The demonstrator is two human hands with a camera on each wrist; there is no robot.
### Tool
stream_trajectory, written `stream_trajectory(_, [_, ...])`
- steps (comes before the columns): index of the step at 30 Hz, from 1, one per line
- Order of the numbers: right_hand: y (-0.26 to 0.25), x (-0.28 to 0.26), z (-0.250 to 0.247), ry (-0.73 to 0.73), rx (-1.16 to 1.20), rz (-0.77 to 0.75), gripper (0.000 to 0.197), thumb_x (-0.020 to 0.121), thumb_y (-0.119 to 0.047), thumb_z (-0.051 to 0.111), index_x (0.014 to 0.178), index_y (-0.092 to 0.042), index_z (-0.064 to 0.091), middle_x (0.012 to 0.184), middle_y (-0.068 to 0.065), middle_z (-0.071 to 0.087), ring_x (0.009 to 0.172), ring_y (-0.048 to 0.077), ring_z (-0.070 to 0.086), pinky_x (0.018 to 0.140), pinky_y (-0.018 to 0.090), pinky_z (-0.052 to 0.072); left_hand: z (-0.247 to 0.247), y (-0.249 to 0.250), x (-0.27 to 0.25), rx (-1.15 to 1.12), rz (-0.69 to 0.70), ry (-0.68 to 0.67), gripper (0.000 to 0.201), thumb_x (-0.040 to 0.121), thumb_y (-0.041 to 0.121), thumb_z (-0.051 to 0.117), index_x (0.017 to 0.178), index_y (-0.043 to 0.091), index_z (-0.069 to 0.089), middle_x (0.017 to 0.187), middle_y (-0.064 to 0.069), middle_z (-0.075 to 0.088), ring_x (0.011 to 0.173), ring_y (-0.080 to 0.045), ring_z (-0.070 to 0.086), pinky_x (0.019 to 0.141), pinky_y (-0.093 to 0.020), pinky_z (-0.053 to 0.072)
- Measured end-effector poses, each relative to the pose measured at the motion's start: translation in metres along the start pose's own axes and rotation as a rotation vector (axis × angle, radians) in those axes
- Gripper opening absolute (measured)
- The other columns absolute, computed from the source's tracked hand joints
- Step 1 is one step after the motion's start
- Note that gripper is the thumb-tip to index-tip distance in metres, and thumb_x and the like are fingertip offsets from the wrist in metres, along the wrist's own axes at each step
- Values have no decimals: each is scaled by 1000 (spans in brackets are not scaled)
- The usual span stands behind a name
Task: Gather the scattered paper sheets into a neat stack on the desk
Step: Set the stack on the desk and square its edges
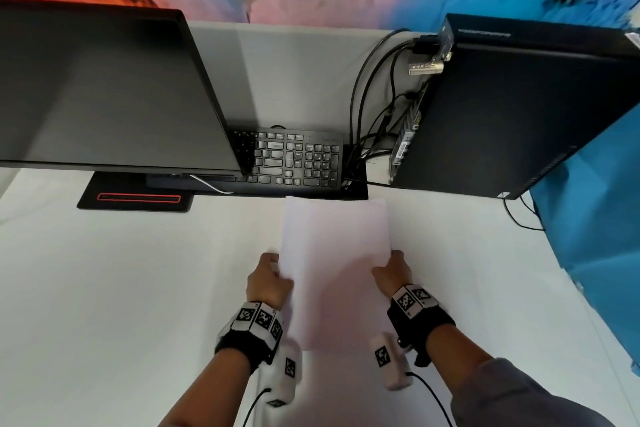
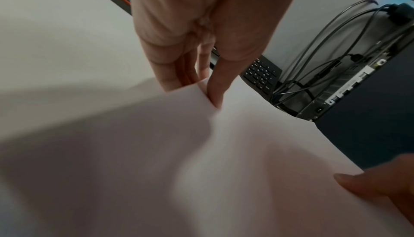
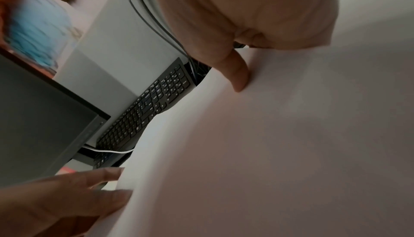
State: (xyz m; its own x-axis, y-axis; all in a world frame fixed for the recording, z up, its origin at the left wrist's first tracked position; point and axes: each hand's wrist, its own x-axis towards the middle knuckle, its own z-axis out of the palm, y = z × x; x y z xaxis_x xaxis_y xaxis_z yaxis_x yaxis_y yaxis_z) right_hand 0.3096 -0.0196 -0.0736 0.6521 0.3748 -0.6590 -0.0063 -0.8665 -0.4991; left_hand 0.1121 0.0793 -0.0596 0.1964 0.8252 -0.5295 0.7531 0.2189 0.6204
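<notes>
Both hands hold the paper sheets (image 1: 334, 267) above the middle of the bench (image 1: 138, 270), lengthwise toward its far edge. The left hand (image 1: 268, 282) pinches the left edge, thumb (image 2: 218, 83) on top, fingers hidden beneath. The right hand (image 1: 393, 272) grips the right edge likewise. How many sheets cannot be told. The far end overlaps the keyboard (image 1: 298, 159); the monitor (image 1: 104, 90) hides the keyboard's left part.

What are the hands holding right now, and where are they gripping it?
The paper sheets: the left hand pinches the left long edge and the right hand pinches the right long edge, about midway along.
</notes>
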Motion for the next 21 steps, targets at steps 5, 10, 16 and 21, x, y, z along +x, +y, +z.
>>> stream_trajectory(5, [-7, 0, 7, -1, 12, -14, 59, 89, -3, 50, 142, -2, 25, 140, 24, 44, 125, 38, 48, 101, 37, 41, -3, 5, 9, 58, -4, 52, 43, 75, 9, 59, 118, 12, 55, 109, -12, 66, 104, -30, 60, 84, -27, 44])
stream_trajectory(10, [-6, -2, 3, 123, -107, -191, 70, 87, -18, 58, 145, -2, 23, 147, 20, 30, 134, 38, 31, 109, 42, 29, -4, 18, 11, 89, 95, 46, 36, 75, 20, 60, 108, 4, 55, 107, -15, 61, 102, -34, 56, 82, -30, 40])
stream_trajectory(16, [-5, 5, -11, -176, 318, -237, 81, 95, -23, 52, 151, -15, -6, 160, 1, 10, 147, 22, 17, 120, 41, 19, -9, 28, 12, -93, 57, 13, 45, 64, 34, 51, 96, 4, 59, 88, -8, 64, 85, -29, 57, 71, -25, 36])
stream_trajectory(21, [-6, 6, -14, -234, 468, -218, 80, 95, -21, 51, 151, -17, -6, 160, -2, 9, 147, 18, 15, 120, 39, 17, -9, 27, 13, -151, 32, 7, 48, 60, 34, 51, 100, 10, 64, 95, -8, 71, 93, -30, 63, 74, -26, 41])
